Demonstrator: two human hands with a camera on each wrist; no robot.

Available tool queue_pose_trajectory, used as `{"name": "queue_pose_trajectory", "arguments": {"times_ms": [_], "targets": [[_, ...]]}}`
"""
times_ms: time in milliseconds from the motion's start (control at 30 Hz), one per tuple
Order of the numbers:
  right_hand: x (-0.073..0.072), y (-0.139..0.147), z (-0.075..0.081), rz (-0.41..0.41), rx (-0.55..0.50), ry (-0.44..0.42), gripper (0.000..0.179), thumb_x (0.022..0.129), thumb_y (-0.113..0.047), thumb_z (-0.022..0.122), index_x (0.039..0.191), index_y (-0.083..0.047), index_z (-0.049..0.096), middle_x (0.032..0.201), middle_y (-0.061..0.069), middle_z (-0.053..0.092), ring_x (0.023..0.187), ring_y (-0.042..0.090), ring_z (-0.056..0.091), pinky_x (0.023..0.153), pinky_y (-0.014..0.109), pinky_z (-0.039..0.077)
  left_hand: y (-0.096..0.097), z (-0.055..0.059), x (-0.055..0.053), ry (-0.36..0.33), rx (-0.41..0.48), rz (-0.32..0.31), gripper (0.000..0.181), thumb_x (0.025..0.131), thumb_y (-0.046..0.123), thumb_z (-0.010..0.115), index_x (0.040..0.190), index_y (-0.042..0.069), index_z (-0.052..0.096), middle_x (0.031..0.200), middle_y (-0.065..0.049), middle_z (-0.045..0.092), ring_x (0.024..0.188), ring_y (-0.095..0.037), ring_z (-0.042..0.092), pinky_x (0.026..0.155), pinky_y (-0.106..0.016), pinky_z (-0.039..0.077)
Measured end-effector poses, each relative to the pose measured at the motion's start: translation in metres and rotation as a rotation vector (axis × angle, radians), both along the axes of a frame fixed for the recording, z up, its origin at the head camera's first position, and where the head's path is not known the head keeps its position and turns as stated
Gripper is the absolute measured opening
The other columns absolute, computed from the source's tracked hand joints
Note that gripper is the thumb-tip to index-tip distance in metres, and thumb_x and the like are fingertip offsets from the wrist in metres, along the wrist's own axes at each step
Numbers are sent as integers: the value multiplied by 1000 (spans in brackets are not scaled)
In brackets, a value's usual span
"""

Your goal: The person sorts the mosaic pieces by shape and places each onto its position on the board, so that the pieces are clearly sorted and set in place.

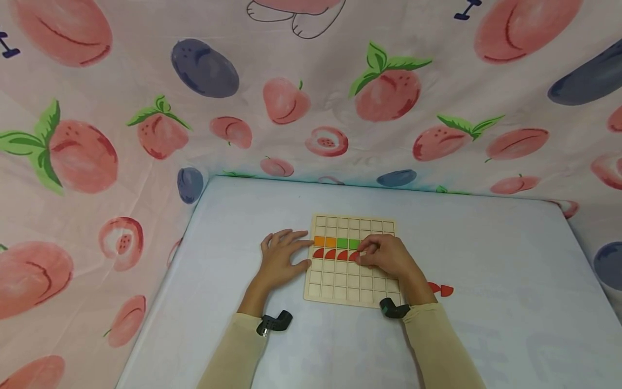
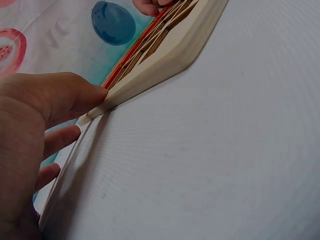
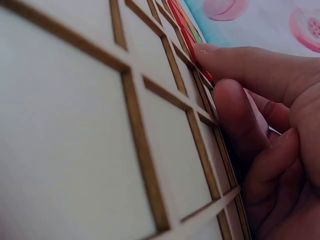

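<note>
A square wooden grid board (image 1: 355, 295) lies on the white table. In one of its rows sit orange tiles (image 1: 324, 241) and green tiles (image 1: 347, 243). Just below them runs a row of red quarter-circle pieces (image 1: 330, 254). With fingers spread, my left hand (image 1: 279, 262) touches the board's left edge; in the left wrist view its thumb (image 2: 82, 95) presses against the rim. My right hand (image 1: 389, 254) pinches the rightmost red piece (image 3: 191, 47) of that row between thumb and curled forefinger, partly hiding it.
More red pieces (image 1: 446, 290) lie on the table (image 1: 515, 259) right of the board, partly behind the right forearm. A fruit-patterned cloth (image 1: 311, 108) rises along the table's back and left sides. Each wrist wears a black camera (image 1: 276, 322).
</note>
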State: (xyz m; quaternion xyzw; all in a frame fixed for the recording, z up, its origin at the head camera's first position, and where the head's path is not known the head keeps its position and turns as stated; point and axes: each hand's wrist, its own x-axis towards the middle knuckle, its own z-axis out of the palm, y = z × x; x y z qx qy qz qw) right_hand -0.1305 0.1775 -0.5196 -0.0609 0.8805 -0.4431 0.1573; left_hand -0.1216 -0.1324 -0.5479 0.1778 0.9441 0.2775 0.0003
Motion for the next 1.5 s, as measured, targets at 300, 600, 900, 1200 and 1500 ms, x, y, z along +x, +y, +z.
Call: {"name": "queue_pose_trajectory", "arguments": {"times_ms": [300, 600, 900, 1200, 1500], "targets": [[0, 0, -1, 13, -9, 4, 23, 77, -22, 87, 96, -16, 75, 72, -2, 66, 66, 17, 58, 63, 31, 47, -1, 0, 0, 1, -8, 4, 46, 87, 37, 72, 133, 34, 68, 153, 9, 53, 147, -26, 34, 117, -61, 10], [0, -2, -2, 20, -6, 16, 22, 77, -21, 87, 95, -15, 75, 72, -1, 65, 66, 17, 58, 61, 30, 46, -2, 0, 0, 9, -6, 5, 45, 87, 37, 71, 132, 33, 68, 152, 8, 54, 146, -26, 35, 116, -61, 10], [0, -2, -2, 24, 8, 27, 21, 78, -20, 87, 94, -15, 75, 72, -2, 65, 66, 17, 57, 61, 30, 45, -2, 0, 0, 18, 7, 2, 45, 87, 36, 71, 132, 32, 69, 151, 7, 55, 145, -26, 35, 115, -63, 11], [1, 0, -1, 33, 3, 30, 20, 78, -20, 86, 95, -15, 75, 73, -1, 65, 65, 16, 57, 62, 30, 46, -1, 1, 0, -2, -1, 2, 45, 87, 37, 71, 132, 33, 68, 152, 8, 54, 146, -26, 34, 116, -62, 10], [5, 4, 2, -19, -18, -41, 23, 79, -18, 86, 98, -13, 74, 75, 1, 62, 67, 18, 55, 65, 30, 46, 0, 0, 0, -12, -11, 1, 46, 88, 37, 71, 133, 34, 67, 153, 9, 53, 147, -25, 33, 117, -61, 9]]}}
